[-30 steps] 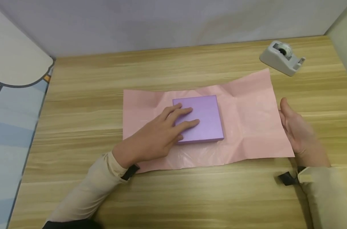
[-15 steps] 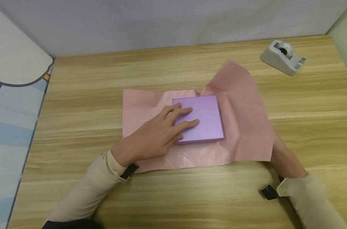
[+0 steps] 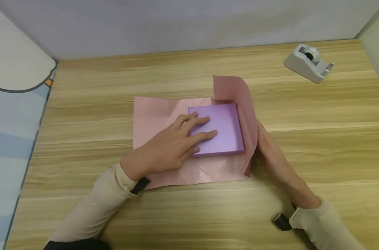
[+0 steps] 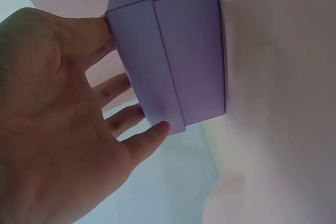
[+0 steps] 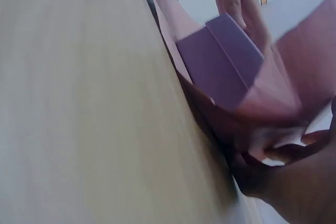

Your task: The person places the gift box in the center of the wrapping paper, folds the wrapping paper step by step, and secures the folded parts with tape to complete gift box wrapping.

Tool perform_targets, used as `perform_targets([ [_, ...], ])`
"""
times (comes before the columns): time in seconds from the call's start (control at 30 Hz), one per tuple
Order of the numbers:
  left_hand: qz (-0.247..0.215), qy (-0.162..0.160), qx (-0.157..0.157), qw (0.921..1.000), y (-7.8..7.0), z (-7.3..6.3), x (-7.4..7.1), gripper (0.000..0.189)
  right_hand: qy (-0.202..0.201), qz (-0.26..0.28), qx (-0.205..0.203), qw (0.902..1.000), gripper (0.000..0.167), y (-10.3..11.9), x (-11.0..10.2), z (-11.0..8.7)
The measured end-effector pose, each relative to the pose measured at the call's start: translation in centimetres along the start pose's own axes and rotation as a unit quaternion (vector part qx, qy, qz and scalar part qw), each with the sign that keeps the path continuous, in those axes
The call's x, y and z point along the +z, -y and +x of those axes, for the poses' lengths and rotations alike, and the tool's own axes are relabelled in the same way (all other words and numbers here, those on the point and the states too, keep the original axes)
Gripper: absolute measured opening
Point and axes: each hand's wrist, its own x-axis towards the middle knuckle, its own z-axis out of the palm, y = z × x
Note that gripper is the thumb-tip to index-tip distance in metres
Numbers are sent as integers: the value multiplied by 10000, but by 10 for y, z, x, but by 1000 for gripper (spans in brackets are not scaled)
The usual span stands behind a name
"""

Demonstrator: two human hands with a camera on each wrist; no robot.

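Note:
A purple lidded box (image 3: 223, 130) lies on a sheet of pink wrapping paper (image 3: 155, 121). My left hand (image 3: 167, 149) rests on its left part, fingers spread over the lid. In the left wrist view, the lid's edge runs along the box's side (image 4: 194, 61), close by the thumb. At the right, my right hand (image 3: 275, 163) presses the paper's raised flap against the box's right side from outside. That flap stands up and curls over toward the box. Most of the right fingers are hidden behind the paper in the head view.
A grey tape dispenser (image 3: 308, 62) with a roll of clear tape stands at the back right of the wooden table (image 3: 114, 76). A pale wall (image 3: 189, 27) rises behind the table. At the left is a panel with a cartoon print (image 3: 17, 146).
My right hand has moved left behind the paper's right end, raising it from nearly flat until it stands against the box. The left hand has stayed on the box.

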Motion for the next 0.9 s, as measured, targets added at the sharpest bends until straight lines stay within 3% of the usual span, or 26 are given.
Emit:
perform_targets([
  [0.13,5,-70,44,10000,1,-1,-1,50,-224,-958,-41,9951,58,-10,10,-2],
  [0.2,22,-96,66,9999,1,-1,-1,50,-314,-1344,152,9903,55,-11,16,-1],
  [0.33,4,-58,82,9999,1,-1,-2,48,-386,-1631,212,9856,56,-12,28,-1],
  [0.57,-152,2,-58,9999,2,1,-1,37,-388,-2140,-338,9755,56,-16,36,3],
  [0.7,-523,-83,-212,9984,1,2,0,57,-382,-2198,-252,9745,52,-18,35,2],
  [0.8,-1087,-375,-355,9927,2,3,0,88,-327,-2214,-306,9742,50,-18,34,3],
  [0.9,-1368,-671,-326,9878,3,3,0,98,-281,-2234,-324,9738,48,-17,33,4],
])
